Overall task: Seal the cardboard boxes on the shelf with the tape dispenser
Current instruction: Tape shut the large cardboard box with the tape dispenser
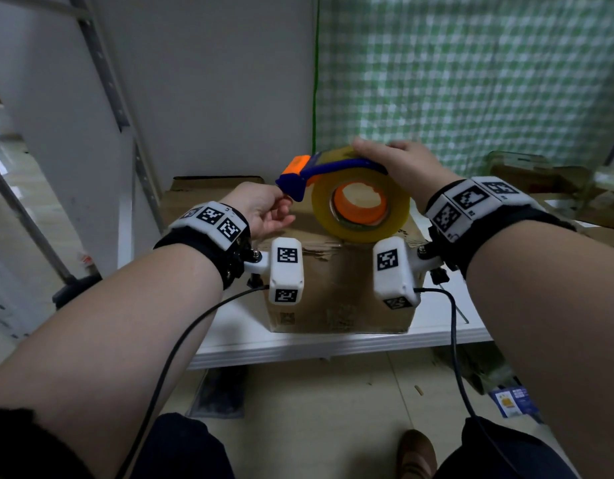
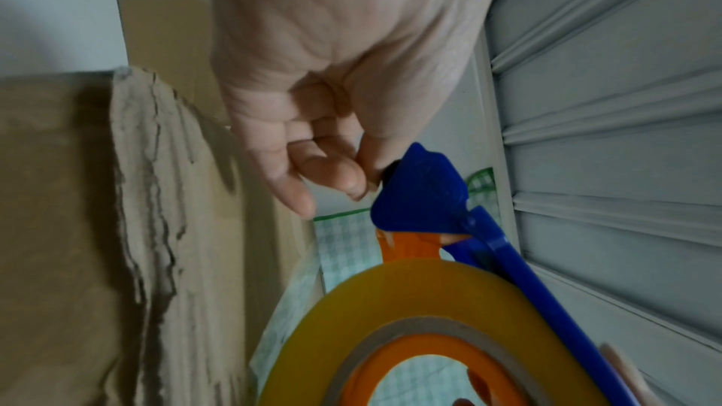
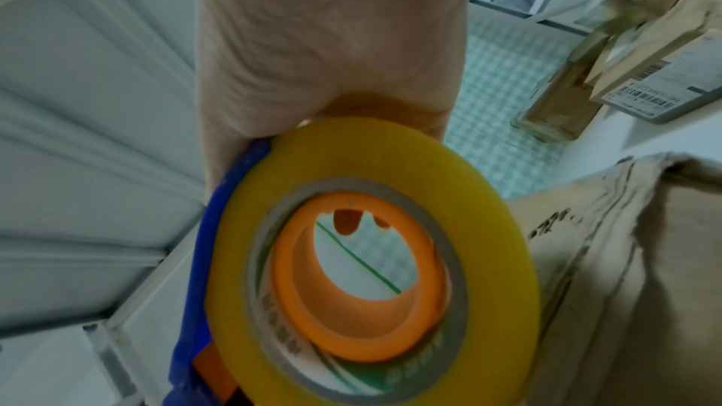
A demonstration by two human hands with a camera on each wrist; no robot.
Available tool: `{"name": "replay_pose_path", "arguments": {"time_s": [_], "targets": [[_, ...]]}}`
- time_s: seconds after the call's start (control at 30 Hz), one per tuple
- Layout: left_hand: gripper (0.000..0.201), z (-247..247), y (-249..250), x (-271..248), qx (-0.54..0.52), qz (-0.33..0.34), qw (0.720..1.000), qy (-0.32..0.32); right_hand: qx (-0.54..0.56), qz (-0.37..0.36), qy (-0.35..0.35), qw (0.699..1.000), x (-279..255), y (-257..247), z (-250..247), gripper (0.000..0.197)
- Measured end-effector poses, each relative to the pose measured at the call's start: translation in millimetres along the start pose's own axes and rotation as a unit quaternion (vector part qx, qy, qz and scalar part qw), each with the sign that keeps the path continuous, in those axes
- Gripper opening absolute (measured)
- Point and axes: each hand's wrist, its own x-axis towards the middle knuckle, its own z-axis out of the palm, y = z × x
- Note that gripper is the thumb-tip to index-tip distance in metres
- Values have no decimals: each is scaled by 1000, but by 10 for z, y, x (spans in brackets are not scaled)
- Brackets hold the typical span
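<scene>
A tape dispenser (image 1: pixel 333 169) with a blue frame, an orange hub and a yellowish tape roll (image 1: pixel 362 233) hangs just above a worn cardboard box (image 1: pixel 336 292) on the white shelf (image 1: pixel 298 344). My right hand (image 1: pixel 385 157) grips the dispenser from above, fingers curled over the roll (image 3: pixel 488 243); two fingertips (image 3: pixel 343 224) show through the hub. My left hand (image 1: pixel 286 202) pinches at the tip of the blue cutter head (image 2: pixel 421 196) with thumb and forefinger. I cannot make out a tape end there. The box top (image 2: pixel 78 227) is creased and torn.
More cardboard boxes (image 1: pixel 547 188) stand on the shelf at the right, one with a label (image 3: pixel 664 85). Flat cardboard (image 1: pixel 212 184) lies behind the box. A green checked curtain (image 1: pixel 471 81) hangs at the back. A grey metal upright (image 1: pixel 139 167) rises at the left.
</scene>
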Motion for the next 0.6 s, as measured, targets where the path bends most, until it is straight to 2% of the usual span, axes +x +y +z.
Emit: {"name": "replay_pose_path", "arguments": {"time_s": [0.17, 0.4, 0.6], "targets": [[18, 11, 3, -6, 40, 48, 998, 20, 28, 54, -43, 997, -52, -49, -69, 72], [23, -462, -1, 13, 53, 63, 992, 100, -65, 49, -60, 995, -114, -225, -216, 49], [20, -566, -293, -62, 49, 66, 992, 101, -214, 44, -96, 971, -195, -448, -88, 42]]}}
